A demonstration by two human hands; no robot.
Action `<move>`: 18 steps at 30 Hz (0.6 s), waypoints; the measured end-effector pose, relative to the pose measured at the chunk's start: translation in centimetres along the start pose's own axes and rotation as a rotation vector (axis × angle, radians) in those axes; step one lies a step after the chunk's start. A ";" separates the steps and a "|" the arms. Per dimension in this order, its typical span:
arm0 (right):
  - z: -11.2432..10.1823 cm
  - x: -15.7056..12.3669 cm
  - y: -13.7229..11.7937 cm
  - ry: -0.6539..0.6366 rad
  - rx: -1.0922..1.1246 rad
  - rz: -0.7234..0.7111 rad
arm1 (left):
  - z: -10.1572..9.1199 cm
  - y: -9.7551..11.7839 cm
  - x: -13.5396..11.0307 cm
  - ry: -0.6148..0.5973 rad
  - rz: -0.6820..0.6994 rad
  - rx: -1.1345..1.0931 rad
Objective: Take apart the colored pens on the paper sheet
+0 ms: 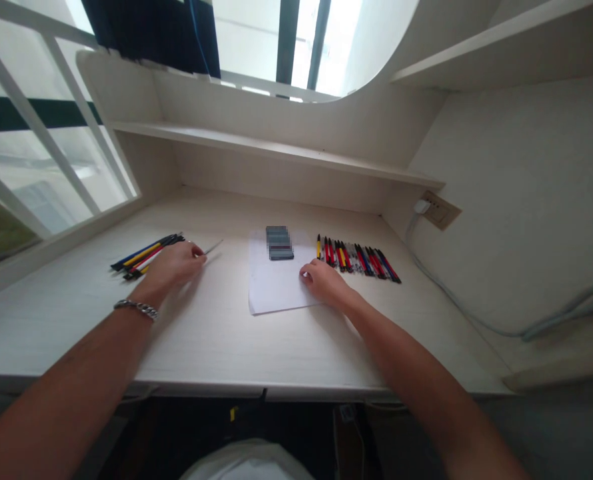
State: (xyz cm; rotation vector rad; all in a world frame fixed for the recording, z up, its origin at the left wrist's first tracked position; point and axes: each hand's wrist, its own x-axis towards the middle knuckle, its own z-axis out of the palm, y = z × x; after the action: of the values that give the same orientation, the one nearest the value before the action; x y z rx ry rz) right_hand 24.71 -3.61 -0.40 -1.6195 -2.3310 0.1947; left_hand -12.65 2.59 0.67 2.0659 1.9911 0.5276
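Observation:
My left hand (174,265) is closed on a thin pale pen (213,247) that points up and right over the desk, just right of a bundle of coloured pens (144,255). A metal bracelet (136,307) is on that wrist. My right hand (324,280) rests with curled fingers on the right edge of a white sheet of paper (274,283). A row of several red, blue, yellow and black pens (359,257) lies just right of that hand. A dark blurred flat object (279,242) lies on the top of the sheet.
The white desk (216,340) has a low shelf (276,155) at the back and a window frame (51,153) on the left. A wall socket (439,210) with a plug and a pale cable (476,313) sit on the right.

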 end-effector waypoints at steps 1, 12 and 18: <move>-0.1 0.4 -0.1 -0.025 -0.004 0.013 | -0.1 1.6 -0.2 -0.006 0.004 0.040; 0.3 0.8 1.3 0.088 0.160 0.034 | 5.9 14.2 -1.7 -0.050 0.305 -0.005; -0.7 0.2 1.4 0.128 0.209 0.071 | 7.8 14.4 -2.1 -0.049 0.357 0.009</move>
State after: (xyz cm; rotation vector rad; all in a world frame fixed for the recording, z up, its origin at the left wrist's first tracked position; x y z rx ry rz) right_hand 26.12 -2.94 -0.09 -1.5644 -2.0847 0.3285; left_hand 3.62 0.42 -0.91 2.4289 1.6047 0.5243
